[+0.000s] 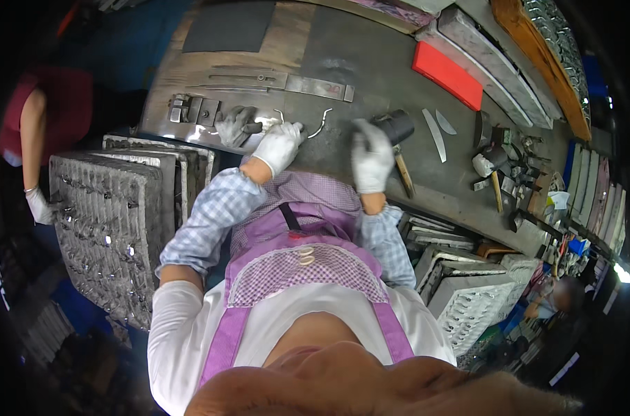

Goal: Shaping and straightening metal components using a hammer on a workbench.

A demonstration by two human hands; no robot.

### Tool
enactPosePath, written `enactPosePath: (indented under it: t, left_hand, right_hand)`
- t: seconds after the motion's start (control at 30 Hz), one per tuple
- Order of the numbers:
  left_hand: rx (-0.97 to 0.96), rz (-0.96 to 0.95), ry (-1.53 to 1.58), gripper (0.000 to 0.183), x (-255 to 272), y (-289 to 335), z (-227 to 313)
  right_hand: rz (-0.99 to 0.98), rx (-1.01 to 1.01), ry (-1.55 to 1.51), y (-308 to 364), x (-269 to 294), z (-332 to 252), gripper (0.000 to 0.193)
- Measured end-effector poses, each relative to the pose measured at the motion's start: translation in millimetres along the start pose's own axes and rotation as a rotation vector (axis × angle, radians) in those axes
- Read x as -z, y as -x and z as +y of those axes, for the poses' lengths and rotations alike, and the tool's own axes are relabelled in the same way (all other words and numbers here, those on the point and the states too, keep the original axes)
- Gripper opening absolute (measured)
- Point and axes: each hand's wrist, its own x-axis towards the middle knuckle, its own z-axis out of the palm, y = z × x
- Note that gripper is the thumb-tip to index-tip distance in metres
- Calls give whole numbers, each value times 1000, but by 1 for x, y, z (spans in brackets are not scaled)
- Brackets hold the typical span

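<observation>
My left hand (279, 148), in a white glove, is closed over the metal bench (329, 156). A short bent metal rod (280, 116) sticks out beyond its fingers, and the hand hides the rest. Just right of it lies a second bent metal rod (320, 125). My right hand (372, 159), also white-gloved, is over the bench beside a hammer with a dark head (396, 127) and a wooden handle (403, 173). Its fingers are smeared by motion, so their grip cannot be made out. A crumpled grey glove (236, 127) lies left of my left hand.
Farther back are a metal clamp block (193, 109), a long steel bar (318, 87) and a red block (448, 75). Two curved blades (436, 135) and loose tools (509, 166) lie right. Grey mould plates (107, 222) stand below left; another person's gloved hand (40, 206) touches them.
</observation>
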Motion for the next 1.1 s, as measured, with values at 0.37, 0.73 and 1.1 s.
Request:
enactPosePath:
  t: [0.37,0.73,1.1]
  left_hand:
    - [165,175,392,20,43,-30,1]
    - [-18,28,220,26,13,-56,-24]
    - [-43,103,301,27,7,-56,-28]
  right_hand:
    - [151,-201,607,49,4,92,55]
    - [158,-199,638,48,5,93,55]
    - [167,-174,621,49,4,96,55]
